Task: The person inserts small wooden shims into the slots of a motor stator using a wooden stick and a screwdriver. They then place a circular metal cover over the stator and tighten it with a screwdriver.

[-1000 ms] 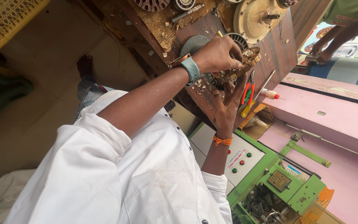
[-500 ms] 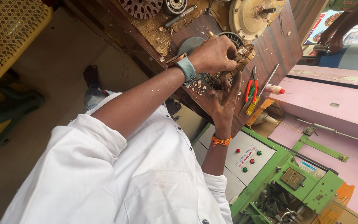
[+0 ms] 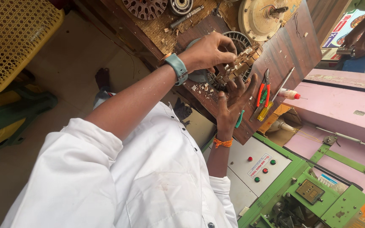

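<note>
Hardly anything has shifted since the earlier frame; both my hands stay on the same work. Left hand [image 3: 210, 50] curled over from above, fingers bent and pinching the wound stator [image 3: 237, 63], which sits on the wooden desk [image 3: 292, 42] between my hands. Right hand [image 3: 233, 95] spread flat beneath it, fingers fanned, palm bracing its underside. Stator's long axis I cannot tell; its coil stack runs slantwise toward the far edge. Just beside: orange-handled pliers [image 3: 263, 86], a screwdriver [image 3: 271, 103]. Farther off, a round motor cover [image 3: 262, 17].
</note>
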Demonstrator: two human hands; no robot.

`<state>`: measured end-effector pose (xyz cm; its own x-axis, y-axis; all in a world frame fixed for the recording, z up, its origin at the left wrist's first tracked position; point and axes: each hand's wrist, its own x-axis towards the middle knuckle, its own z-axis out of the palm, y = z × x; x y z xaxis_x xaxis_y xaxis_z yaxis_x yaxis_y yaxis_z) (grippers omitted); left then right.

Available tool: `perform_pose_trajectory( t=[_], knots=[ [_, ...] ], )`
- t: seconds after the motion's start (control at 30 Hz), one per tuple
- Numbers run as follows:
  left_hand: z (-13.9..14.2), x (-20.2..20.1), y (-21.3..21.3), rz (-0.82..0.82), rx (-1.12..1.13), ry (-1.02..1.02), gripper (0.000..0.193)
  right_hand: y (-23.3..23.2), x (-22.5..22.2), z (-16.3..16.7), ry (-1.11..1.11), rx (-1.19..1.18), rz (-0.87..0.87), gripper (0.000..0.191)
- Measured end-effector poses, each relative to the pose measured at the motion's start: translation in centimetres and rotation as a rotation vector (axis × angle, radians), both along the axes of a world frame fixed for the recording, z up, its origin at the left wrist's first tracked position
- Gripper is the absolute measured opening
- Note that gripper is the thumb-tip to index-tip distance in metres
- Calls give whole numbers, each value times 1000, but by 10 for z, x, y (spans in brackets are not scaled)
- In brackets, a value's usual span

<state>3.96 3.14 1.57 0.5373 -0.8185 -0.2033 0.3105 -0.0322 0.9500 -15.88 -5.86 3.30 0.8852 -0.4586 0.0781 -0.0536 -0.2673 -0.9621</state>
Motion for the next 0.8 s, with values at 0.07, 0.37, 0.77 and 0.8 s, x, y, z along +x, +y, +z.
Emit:
perform_pose_trajectory(
  t=[0.07,0.37,0.77,0.8],
  knots=[
    [1,-3,5,-11,-46,22,31,-8,-3,0,-2,-11,27,92],
    [27,-12,-2,19,-127,-44,31,-30,-1,20,42,20,86,78],
    [17,-22,-17,-43,-234,-45,20,-43,-12,16,28,23,138,82],
    [19,-22,-18,-44,-229,-31,20,-44,-12,17,40,25,137,82]
  ],
)
